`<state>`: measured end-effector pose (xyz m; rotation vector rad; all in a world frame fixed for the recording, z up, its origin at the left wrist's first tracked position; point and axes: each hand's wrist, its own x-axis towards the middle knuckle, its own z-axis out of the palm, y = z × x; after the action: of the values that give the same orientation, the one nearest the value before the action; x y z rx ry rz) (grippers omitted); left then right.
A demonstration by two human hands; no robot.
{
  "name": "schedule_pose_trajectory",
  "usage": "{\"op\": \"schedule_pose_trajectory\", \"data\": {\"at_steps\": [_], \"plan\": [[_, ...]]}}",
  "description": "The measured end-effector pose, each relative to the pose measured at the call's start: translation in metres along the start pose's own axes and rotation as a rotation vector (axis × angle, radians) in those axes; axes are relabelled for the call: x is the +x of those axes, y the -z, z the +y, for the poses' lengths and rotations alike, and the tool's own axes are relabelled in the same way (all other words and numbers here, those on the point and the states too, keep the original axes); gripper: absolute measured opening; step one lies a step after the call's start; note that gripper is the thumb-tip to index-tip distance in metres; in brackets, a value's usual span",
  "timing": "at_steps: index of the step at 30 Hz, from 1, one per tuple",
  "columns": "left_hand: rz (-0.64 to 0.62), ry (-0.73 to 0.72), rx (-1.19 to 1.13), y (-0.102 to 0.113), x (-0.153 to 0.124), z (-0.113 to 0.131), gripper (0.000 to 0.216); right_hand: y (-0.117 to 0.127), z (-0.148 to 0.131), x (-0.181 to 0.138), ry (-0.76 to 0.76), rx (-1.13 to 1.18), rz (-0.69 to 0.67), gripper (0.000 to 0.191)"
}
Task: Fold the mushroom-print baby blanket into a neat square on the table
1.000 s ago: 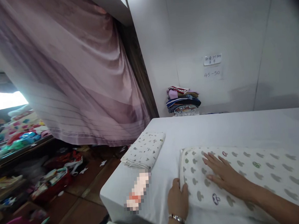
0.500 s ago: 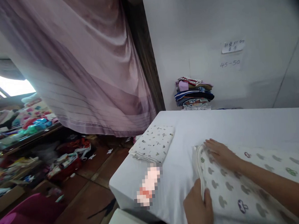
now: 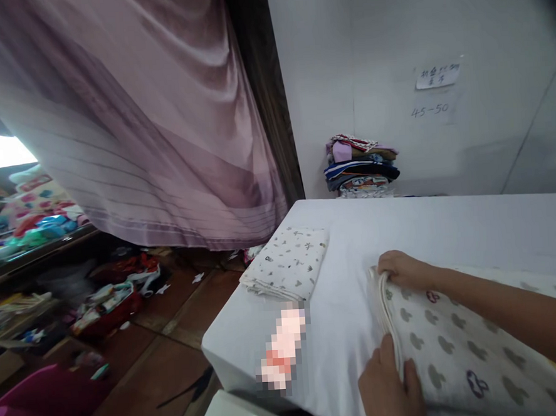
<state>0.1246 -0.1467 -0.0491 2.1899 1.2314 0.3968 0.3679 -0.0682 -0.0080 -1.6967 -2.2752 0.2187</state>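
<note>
A white cloth (image 3: 451, 342) with grey mushroom-like prints and a few coloured ones lies in folded layers on the white-covered table (image 3: 342, 329). At its near left edge, my left hand (image 3: 387, 383) grips the layers, fingers outside and thumb on top. My right hand (image 3: 402, 271) has its fingers closed on the far left corner of the same cloth. The cloth's right end is partly hidden behind my right forearm. To the left lies a second folded white cloth (image 3: 288, 264) with small prints, apart from both hands.
A blurred-out pinkish item (image 3: 286, 342) lies near the table's left edge. Stacked clothes (image 3: 361, 165) stand by the wall at the back. A pink curtain (image 3: 173, 114) hangs at left, above a cluttered floor. A magenta chair-like object (image 3: 31, 405) is at lower left.
My right hand has gone from lying flat on the cloth to gripping its far corner. My left hand and the cloth's left edge have shifted slightly right.
</note>
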Motion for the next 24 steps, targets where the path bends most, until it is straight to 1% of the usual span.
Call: {"op": "schedule_pose_trajectory", "data": {"at_steps": [5,7,11,13,15,17,21,24], "plan": [[-0.095,0.049,-0.061,0.010,-0.002,0.006,0.038,0.005,-0.005,0.000,-0.122,0.025,-0.118,0.031],[-0.106,0.076,-0.071,0.015,-0.002,0.008,0.037,0.007,-0.008,0.001,-0.133,0.033,-0.146,0.033],[-0.110,0.080,-0.131,0.023,0.000,0.009,0.053,0.009,-0.010,0.004,-0.126,0.002,-0.126,0.021],[-0.129,0.077,-0.128,0.025,0.001,0.009,0.056,0.009,-0.008,0.005,-0.134,-0.032,-0.104,0.019],[-0.141,0.074,-0.109,0.026,0.003,0.009,0.052,0.008,-0.006,0.005,-0.153,-0.054,-0.104,0.021],[-0.126,0.051,-0.116,0.026,0.003,0.009,0.047,0.006,-0.005,0.006,-0.180,-0.069,-0.115,0.022],[-0.125,0.020,-0.148,0.026,0.002,0.011,0.039,-0.003,-0.008,0.012,-0.221,-0.106,-0.141,0.025],[-0.137,0.062,-0.087,0.028,0.001,0.011,0.033,-0.007,-0.013,0.018,-0.246,-0.126,-0.164,0.027]]}}
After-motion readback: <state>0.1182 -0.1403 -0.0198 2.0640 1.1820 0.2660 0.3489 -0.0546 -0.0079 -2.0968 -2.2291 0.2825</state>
